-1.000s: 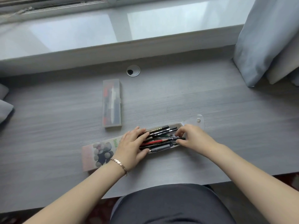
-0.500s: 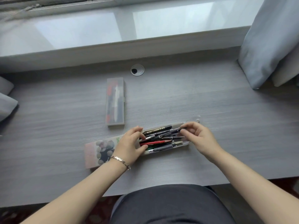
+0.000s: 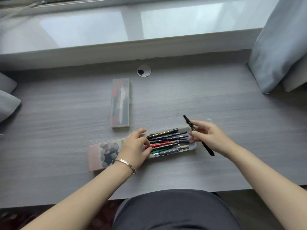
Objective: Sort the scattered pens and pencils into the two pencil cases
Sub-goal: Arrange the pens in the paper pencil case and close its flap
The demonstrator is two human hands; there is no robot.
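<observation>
An open pencil case (image 3: 192, 146) with a printed sleeve (image 3: 103, 153) lies near the desk's front edge, holding several black, red and green pens and pencils (image 3: 167, 140). My left hand (image 3: 134, 148) rests on the case's left part, fingers touching the pens' ends. My right hand (image 3: 211, 138) is raised just right of the case and grips a black pen (image 3: 188, 122) that stands tilted, tip pointing up and away. A second, frosted pencil case (image 3: 121, 103) lies shut farther back, with red and white pens dimly visible inside.
The grey wooden desk (image 3: 216, 100) has a round cable grommet (image 3: 144, 71) at the back. A window sill runs behind it. A grey curtain (image 3: 279, 44) hangs at the right, and cushions (image 3: 8, 100) sit at the left edge.
My right hand has lifted a black pen out of the open case and swung it to the right. My left hand stays on the case.
</observation>
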